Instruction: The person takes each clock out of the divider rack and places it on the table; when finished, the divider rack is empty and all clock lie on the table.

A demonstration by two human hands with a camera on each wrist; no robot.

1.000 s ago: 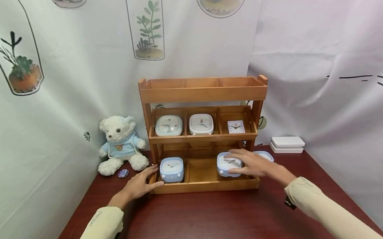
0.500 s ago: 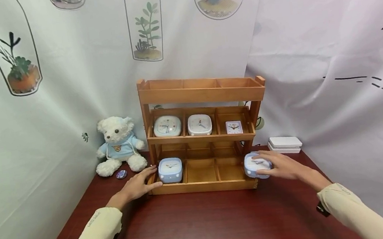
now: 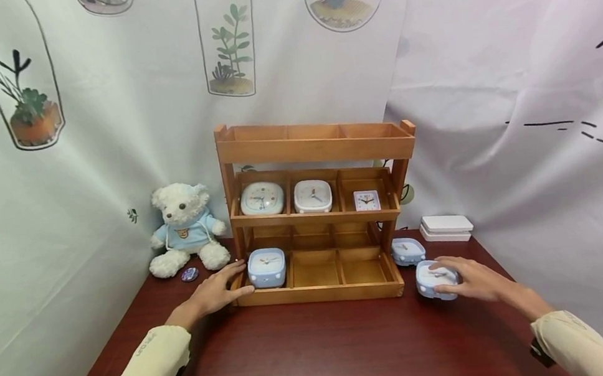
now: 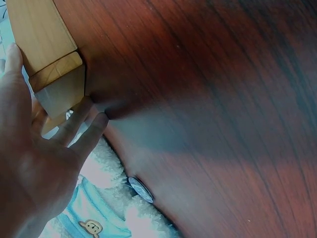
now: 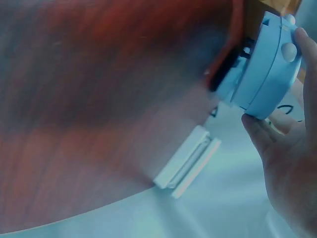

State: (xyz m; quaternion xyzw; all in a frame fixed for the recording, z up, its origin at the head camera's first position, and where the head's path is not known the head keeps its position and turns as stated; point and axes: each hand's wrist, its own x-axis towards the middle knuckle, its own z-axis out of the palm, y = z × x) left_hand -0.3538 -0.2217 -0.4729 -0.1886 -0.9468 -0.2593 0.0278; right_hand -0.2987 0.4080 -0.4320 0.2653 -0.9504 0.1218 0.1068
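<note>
In the head view my right hand [image 3: 475,279] grips a light-blue alarm clock [image 3: 430,279] by its sides, thumb and fingers spread across it. The clock is right of the wooden shelf rack [image 3: 320,294], its white face up; the right wrist view shows its blue casing [image 5: 271,64] between thumb and fingers. Another blue alarm clock [image 3: 408,251] lies on the table just behind it. My left hand [image 3: 214,296] touches the rack's front left corner with straight fingers. Beside those fingertips, a third blue alarm clock [image 3: 266,269] sits in the bottom tier's left compartment.
On the middle tier are two white clocks [image 3: 262,199] and a small square clock [image 3: 366,200]. A white teddy bear [image 3: 184,227] sits left of the rack, a small round badge [image 3: 190,274] before it. White boxes [image 3: 446,226] stand at the back right of the dark red table [image 3: 300,357].
My right hand has lifted the blue alarm clock out of the bottom tier's right compartment and carried it right and toward me, past the rack's end. The left hand stays at the rack's corner.
</note>
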